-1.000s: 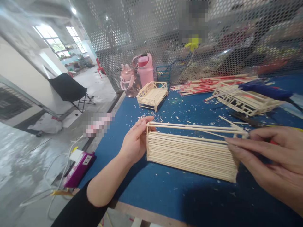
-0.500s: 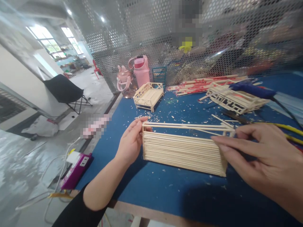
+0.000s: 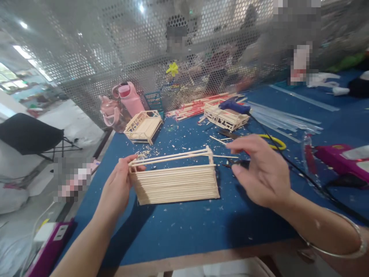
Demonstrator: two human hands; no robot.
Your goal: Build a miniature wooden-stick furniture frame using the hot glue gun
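A small box-like frame of thin wooden sticks [image 3: 175,184] stands on the blue tabletop, its front a wall of stacked sticks, with two rails above. My left hand [image 3: 115,186] grips its left upper corner, fingers partly hidden behind it. Off its right end, my right hand [image 3: 259,175] hovers with thumb and fingers apart and nothing visible between them. One stick in the wall sticks out slightly toward that hand. Loose sticks [image 3: 218,140] and a dark-tipped tool [image 3: 242,164], partly covered by my right hand, lie close to its fingertips.
Behind are two stick models, one [image 3: 144,127] beside pink bottles [image 3: 131,99], the other under a blue glue gun [image 3: 235,106]. Red-and-white sticks [image 3: 193,107], yellow-handled pliers [image 3: 278,141], clear glue sticks [image 3: 279,119] and a black cord [image 3: 276,144] lie around. A perforated metal screen [image 3: 138,50] stands behind.
My right hand has let go of the stick frame's right end and moved away with fingers apart. My left hand still holds its corner. The view has swung right.
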